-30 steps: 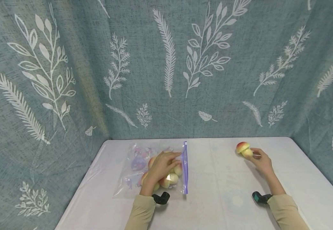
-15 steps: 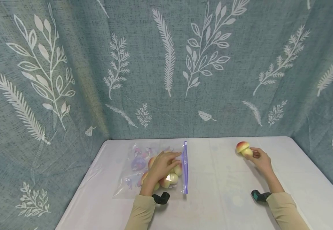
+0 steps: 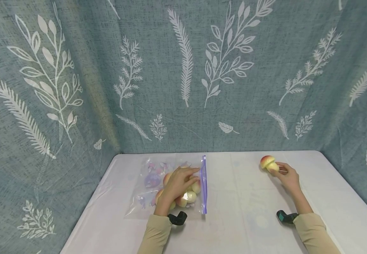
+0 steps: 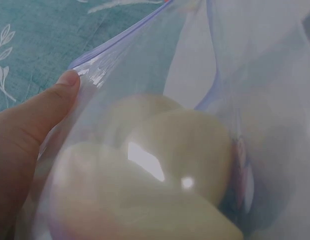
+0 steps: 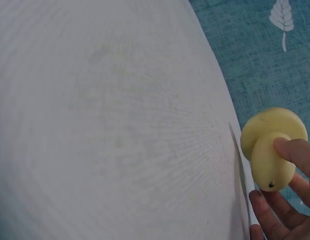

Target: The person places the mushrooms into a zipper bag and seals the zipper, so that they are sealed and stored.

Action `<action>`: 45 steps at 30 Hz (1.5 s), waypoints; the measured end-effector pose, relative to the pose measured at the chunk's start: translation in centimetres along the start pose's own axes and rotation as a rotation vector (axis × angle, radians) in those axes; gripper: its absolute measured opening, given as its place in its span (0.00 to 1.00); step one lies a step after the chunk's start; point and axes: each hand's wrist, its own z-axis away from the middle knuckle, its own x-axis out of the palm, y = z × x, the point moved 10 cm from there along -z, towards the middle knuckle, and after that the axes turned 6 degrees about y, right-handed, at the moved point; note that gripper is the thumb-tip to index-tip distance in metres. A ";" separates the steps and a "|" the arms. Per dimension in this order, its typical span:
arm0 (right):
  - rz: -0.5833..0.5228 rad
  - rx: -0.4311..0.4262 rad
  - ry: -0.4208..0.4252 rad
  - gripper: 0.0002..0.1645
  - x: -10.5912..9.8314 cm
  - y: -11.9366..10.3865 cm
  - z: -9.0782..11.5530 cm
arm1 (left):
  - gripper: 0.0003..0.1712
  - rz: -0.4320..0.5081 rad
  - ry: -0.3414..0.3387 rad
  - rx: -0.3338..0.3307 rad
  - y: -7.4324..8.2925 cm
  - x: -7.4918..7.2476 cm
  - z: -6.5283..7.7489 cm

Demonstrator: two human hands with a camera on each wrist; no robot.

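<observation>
The right hand [image 3: 290, 179] pinches a toy mushroom [image 3: 269, 163] by its stem [image 5: 267, 167]; the left hand [image 3: 179, 182], fingers stretched out, touches a zip bag [image 3: 203, 190] of mushrooms [image 3: 190, 197].

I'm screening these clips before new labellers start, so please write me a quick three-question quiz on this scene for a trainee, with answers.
1. Multiple choice. What does the right hand hold?
a) a spoon
b) a yellow mushroom with a reddish cap
c) a paper cup

2. True or false. The purple edge of the clear bag is on the side nearer the right hand.

3. Fill the gap with "left" or "right". In the head view, the hand over the bag is the person's ____ hand.

Key
1. b
2. True
3. left: the left hand is over the bag.
</observation>
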 end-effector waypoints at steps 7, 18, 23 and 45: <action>-0.029 -0.006 0.010 0.33 -0.2 -0.5 0.1 | 0.22 0.000 0.006 0.013 0.1 0.0 -0.1; -0.047 -0.020 0.026 0.32 0.2 -0.8 0.0 | 0.22 -0.005 0.009 0.018 0.0 0.1 -0.1; -0.052 -0.011 0.008 0.33 0.6 -1.2 0.2 | 0.22 -0.005 0.011 0.018 -0.1 0.1 -0.1; -0.091 -0.062 -0.070 0.32 2.9 -2.9 1.2 | 0.21 0.007 0.013 0.015 0.0 -0.1 0.0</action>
